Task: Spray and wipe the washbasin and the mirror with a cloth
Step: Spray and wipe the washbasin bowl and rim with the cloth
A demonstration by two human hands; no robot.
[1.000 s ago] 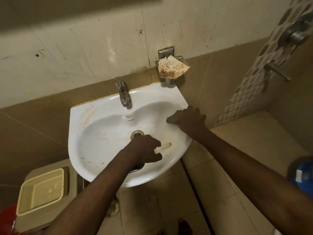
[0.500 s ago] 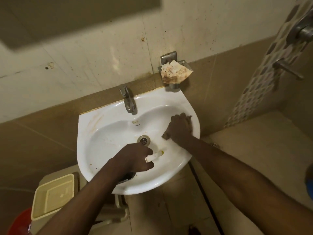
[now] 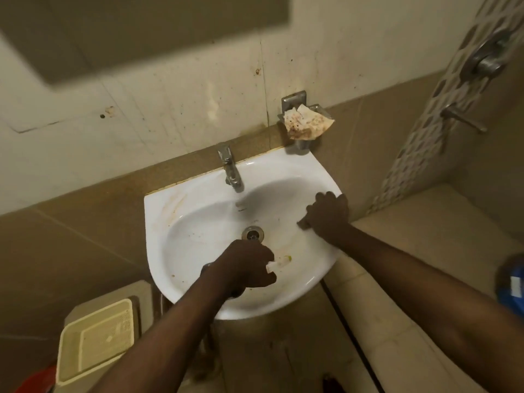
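The white washbasin [image 3: 158,211] hangs on the wall, with brown stains on its left rim and specks in the bowl near the drain [image 3: 252,233]. My left hand [image 3: 243,268] grips a spray bottle over the bowl's front. Only the bottle's white nozzle [image 3: 279,262] with a yellow tip shows, pointing right. My right hand [image 3: 329,217] holds a dark cloth [image 3: 302,223] pressed against the bowl's right side near the rim. Most of the cloth is hidden under the hand. The mirror [image 3: 141,32] is on the wall at the upper left.
A chrome tap [image 3: 231,171] stands at the basin's back. A wall holder with stained paper [image 3: 307,123] sits above the back right corner. A beige bin [image 3: 96,338] and a red object [image 3: 37,378] are at the lower left. Shower fittings [image 3: 487,63] and a blue object [image 3: 510,282] are on the right.
My right hand slid with the cloth from lower in the bowl back toward the right rim. My left hand kept its place with the spray bottle. The view shifted slightly.
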